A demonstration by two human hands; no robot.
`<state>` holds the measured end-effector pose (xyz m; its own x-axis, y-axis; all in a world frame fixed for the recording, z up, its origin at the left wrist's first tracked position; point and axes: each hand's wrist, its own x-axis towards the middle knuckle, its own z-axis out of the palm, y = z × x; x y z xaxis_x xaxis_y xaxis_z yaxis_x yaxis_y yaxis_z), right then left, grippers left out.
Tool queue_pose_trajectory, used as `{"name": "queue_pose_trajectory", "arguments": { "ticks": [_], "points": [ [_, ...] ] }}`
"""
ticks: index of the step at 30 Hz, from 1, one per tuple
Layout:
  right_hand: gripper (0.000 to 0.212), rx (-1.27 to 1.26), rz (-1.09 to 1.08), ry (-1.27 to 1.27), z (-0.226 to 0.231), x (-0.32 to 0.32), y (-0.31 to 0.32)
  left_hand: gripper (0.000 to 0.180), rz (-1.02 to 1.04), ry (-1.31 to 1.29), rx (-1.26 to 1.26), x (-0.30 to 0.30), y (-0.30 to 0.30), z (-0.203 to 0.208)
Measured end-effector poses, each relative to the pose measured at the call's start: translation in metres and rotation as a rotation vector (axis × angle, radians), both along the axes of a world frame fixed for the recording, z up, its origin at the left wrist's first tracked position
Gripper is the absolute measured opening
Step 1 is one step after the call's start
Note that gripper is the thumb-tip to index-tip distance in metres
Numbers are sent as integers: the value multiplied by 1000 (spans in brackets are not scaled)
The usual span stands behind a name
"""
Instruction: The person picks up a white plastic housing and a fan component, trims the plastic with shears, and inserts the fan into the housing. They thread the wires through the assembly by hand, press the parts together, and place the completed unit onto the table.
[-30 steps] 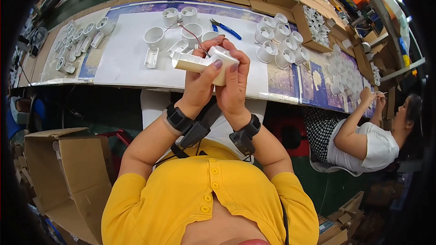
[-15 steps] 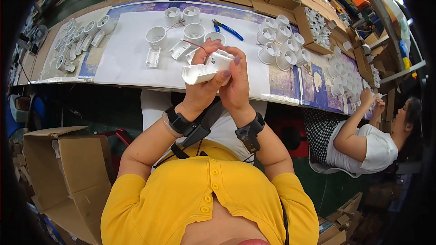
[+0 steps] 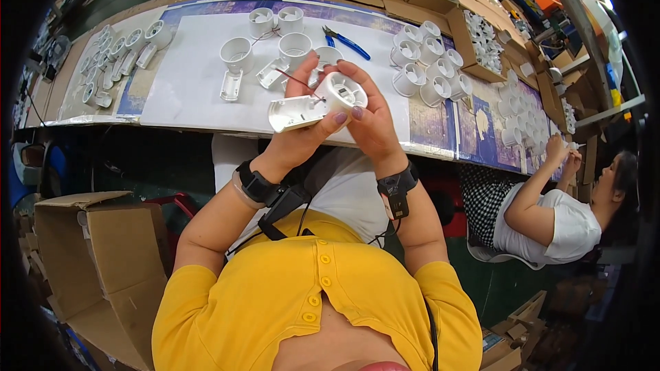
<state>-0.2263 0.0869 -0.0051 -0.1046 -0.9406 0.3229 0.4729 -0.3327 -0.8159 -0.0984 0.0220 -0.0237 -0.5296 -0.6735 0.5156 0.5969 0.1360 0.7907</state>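
Over the table's near edge, both my hands hold one white plastic housing [image 3: 300, 111], made of a round cup and a trough-shaped handle with thin wires coming out. My left hand [image 3: 292, 143] grips the handle side from below, thumb near the joint. On the cup end, my right hand [image 3: 375, 124] has its fingers curled around the rim and its thumb on the front. The cup's round opening with parts inside faces up toward me. Just beyond my hands stand similar white cups [image 3: 295, 47], one with a wired handle piece [image 3: 232, 86] lying toward me.
Blue-handled cutters [image 3: 354, 47] lie behind my hands. More white housings [image 3: 127, 51] are grouped at the left, and several white cups [image 3: 436, 86] at the right. A carton of small white parts [image 3: 481, 38] stands at the far right. A co-worker [image 3: 557, 213] sits on my right.
The housing has been turned so the cup's opening now faces me more. My hands have spread apart slightly, my right hand shifting right around the cup.
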Motion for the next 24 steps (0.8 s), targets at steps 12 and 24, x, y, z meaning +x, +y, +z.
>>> {"name": "queue_pose_trajectory", "arguments": {
  "ticks": [12,24],
  "points": [
    [64,-127,-62,1067,31,-53,18,100,-36,-464,-410,28,-9,12],
    [59,-129,-95,1085,24,-41,14,105,-58,-411,-285,26,-12,-2]
  ]
}}
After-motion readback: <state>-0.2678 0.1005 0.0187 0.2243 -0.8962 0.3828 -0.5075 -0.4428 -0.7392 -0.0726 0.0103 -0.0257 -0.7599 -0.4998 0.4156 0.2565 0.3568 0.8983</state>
